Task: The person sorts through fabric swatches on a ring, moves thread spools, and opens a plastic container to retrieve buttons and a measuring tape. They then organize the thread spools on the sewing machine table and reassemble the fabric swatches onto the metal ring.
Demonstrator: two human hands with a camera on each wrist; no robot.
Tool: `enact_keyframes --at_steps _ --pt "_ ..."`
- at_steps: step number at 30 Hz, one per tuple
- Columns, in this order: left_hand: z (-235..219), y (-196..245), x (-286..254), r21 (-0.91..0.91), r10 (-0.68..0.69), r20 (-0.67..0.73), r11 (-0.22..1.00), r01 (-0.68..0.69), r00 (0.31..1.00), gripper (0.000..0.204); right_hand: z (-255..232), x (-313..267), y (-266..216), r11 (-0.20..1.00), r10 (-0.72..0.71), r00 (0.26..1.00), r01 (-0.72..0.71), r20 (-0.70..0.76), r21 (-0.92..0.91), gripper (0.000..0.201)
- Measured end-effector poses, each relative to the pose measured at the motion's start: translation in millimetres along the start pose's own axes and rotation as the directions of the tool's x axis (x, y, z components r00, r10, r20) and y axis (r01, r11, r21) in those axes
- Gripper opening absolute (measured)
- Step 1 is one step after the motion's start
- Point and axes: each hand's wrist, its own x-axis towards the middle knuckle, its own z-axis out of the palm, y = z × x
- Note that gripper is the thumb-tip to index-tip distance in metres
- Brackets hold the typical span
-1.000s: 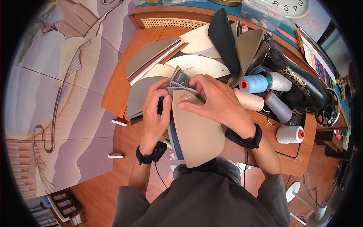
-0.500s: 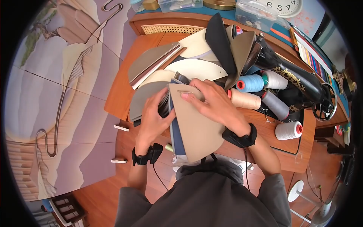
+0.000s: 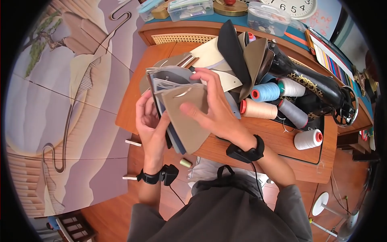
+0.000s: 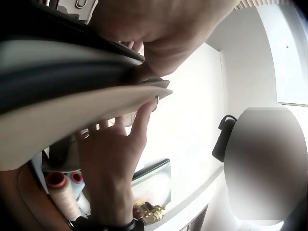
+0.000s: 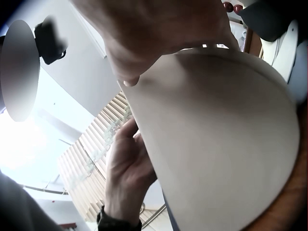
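The left hand (image 3: 151,125) grips a stack of sheets (image 3: 179,121) by its left edge, held up over the near side of the table (image 3: 308,171). The right hand (image 3: 216,113) spreads wide, its thumb against the tan front sheet (image 3: 189,131). Beyond, thread spools (image 3: 261,109) lie beside a black sewing machine (image 3: 298,72); a clock (image 3: 288,7) sits farther back.

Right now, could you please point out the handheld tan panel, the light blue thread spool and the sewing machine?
Handheld tan panel (image 3: 187,131): head view, lower middle of its face.
Light blue thread spool (image 3: 267,92): head view, its wound thread.
Sewing machine (image 3: 314,79): head view, its black arm.
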Motion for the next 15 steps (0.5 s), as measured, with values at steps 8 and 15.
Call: enact_keyframes --at_steps 8,15 --pt "7 -16 -6 0.067 0.203 0.043 0.976 -0.205 0.978 0.063 -10 9 -15 0.914 0.227 0.97 -0.243 0.086 0.324 0.046" --pt "11 -14 -3 0.234 0.152 0.012 0.961 -0.15 0.988 0.059 -23 12 -18 0.984 -0.174 0.985 0.173 0.022 0.053 0.034"
